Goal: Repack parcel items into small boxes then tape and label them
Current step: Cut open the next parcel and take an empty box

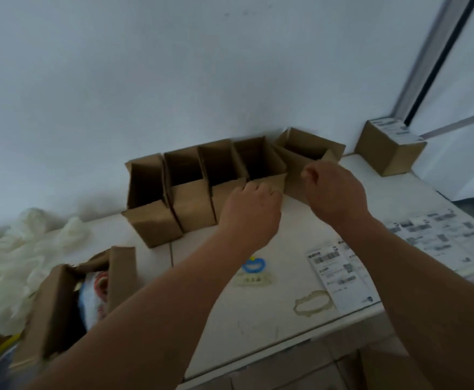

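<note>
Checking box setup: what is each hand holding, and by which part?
Left hand holds the front flap of the fourth open box. Right hand pinches the near edge of the tilted fifth box.

Plain brown small boxes (190, 190) stand on a white table (230, 319). Near right, white labels (334, 274) bear black print; a blue sticker (253, 265) lies between.

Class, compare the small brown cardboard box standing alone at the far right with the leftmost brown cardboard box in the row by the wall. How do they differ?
The lone brown cardboard box at far right is closed; the leftmost brown cardboard box in the row stands open, flaps up. The lone box carries a white printed label on top; the leftmost shows none. The lone box stands apart; the leftmost adjoins its neighbour. Both are plain brown cardboard.
</note>
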